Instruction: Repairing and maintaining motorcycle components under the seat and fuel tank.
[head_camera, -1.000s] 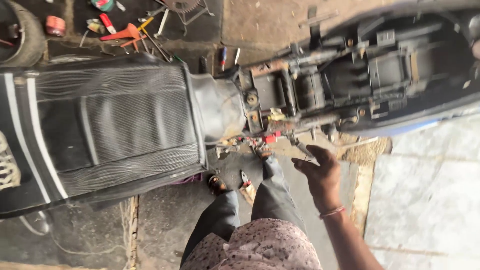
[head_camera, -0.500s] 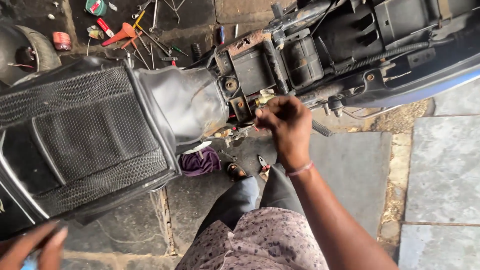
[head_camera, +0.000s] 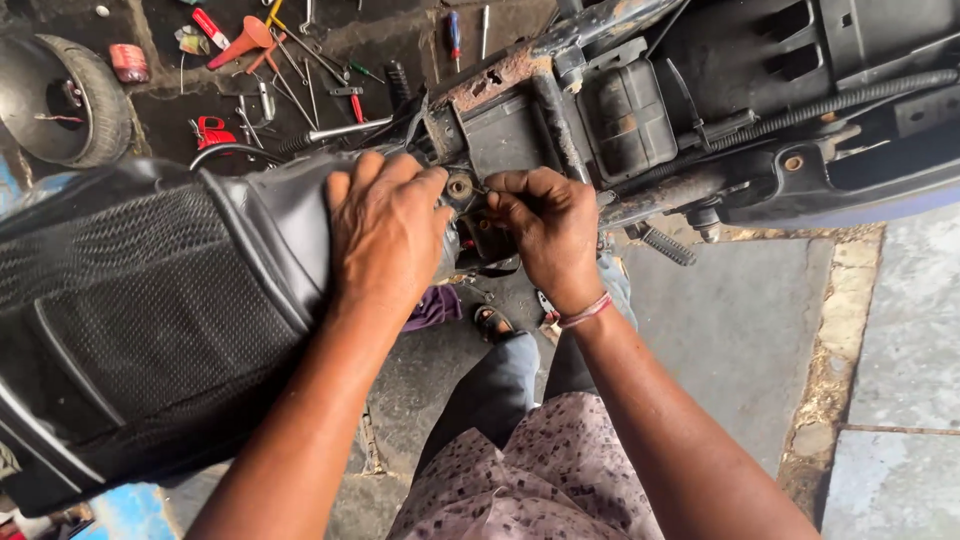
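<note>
Since half a second before, the left hand (head_camera: 385, 235) had come up and lay open, flat on the black padded vinyl scooter seat (head_camera: 150, 310). The right hand (head_camera: 545, 225) (fingers pinched shut) gripped a small fastener at the rusty seat hinge (head_camera: 462, 188), so both hands now worked that joint.

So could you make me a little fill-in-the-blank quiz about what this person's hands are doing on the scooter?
1. The left hand lies flat on the narrow end of the black ____.
2. The right hand pinches at the hinge bracket, and round its wrist sits a ____ band.
3. On the ground beyond the scooter frame lie scattered tools, among them an orange ____.
4. At top left lies a small ____ on its side.

Missing words: seat; pink; funnel; wheel
</note>
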